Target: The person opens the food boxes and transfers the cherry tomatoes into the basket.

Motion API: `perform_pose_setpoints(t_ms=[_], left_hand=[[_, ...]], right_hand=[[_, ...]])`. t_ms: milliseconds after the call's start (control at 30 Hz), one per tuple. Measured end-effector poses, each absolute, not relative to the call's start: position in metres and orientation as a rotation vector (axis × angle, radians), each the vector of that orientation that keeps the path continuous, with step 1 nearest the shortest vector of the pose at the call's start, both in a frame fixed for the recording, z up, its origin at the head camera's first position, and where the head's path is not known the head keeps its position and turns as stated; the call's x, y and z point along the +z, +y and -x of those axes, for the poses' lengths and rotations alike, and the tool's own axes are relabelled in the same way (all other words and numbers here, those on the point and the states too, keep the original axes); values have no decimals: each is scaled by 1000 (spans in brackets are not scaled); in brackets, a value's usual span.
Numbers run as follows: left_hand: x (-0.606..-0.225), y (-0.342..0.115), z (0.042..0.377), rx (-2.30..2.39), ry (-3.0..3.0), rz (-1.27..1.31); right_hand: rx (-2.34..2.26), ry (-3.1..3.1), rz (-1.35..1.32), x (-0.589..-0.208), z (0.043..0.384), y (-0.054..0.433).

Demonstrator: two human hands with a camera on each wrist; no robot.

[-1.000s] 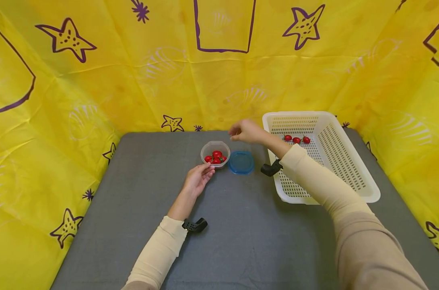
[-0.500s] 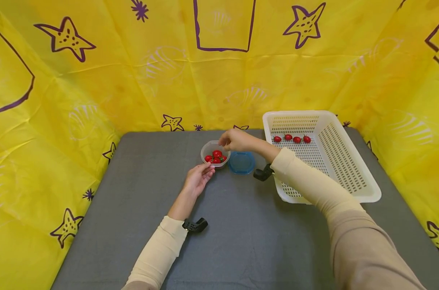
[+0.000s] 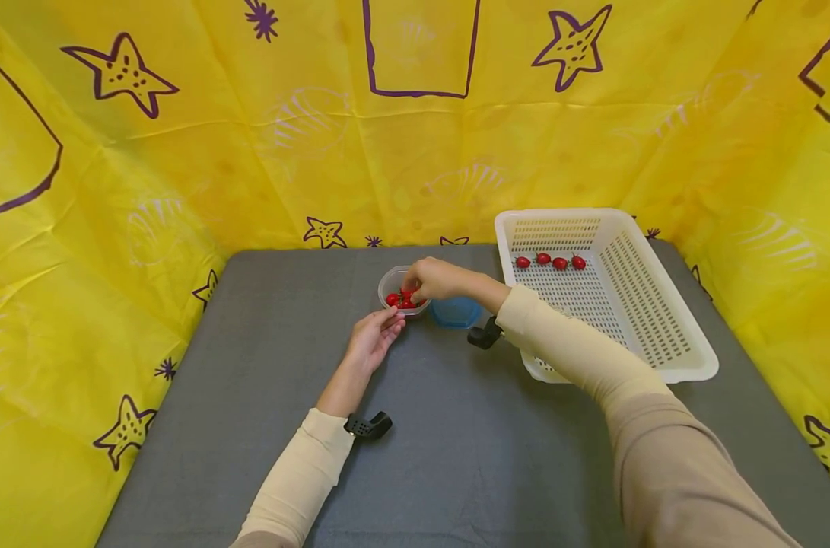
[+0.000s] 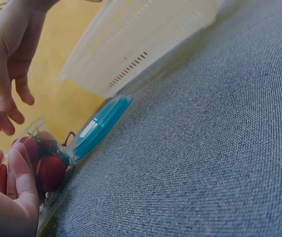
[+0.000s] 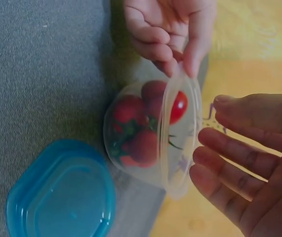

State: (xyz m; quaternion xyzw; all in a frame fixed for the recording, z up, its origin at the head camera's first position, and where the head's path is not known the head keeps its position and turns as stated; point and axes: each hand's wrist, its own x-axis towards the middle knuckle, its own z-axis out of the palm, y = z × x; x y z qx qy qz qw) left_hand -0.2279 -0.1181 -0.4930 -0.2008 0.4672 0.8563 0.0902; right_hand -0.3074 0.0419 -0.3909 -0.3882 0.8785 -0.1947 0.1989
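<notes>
My left hand (image 3: 376, 337) pinches the near rim of a small clear plastic container (image 3: 384, 283) between thumb and fingers. Inside it lie several red cherry tomatoes (image 5: 143, 146) with green stems. Over the container's opening hovers my right hand (image 3: 437, 278), palm toward the tomatoes. In the right wrist view its fingers (image 5: 215, 185) are loosely bent and spread, holding nothing, just outside the rim. A blue lid (image 5: 64, 197) lies flat beside the container, partly hidden by the right hand in the head view.
A white perforated plastic basket (image 3: 688, 371) stands at the right of the grey-covered table (image 3: 250, 350). Several cherry tomatoes (image 3: 559, 263) lie in a row near its far side. A yellow patterned cloth (image 3: 415, 183) hangs behind and along both sides.
My right hand has moved left from beside the basket to over the container. Another tomato in the basket's row has come into view from behind the arm. The left hand stays put.
</notes>
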Motion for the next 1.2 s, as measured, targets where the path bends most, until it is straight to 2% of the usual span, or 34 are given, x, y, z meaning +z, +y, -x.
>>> perform_pose_setpoints(t_ms=[400,1200], left_hand=[[-492,-119,229,2555,1360,580],[-494,-122,226,2540,1364,576]], right_hand=[[-389,2477,1100,-406,306,29],[-437,2423,1087,-411,308,23]])
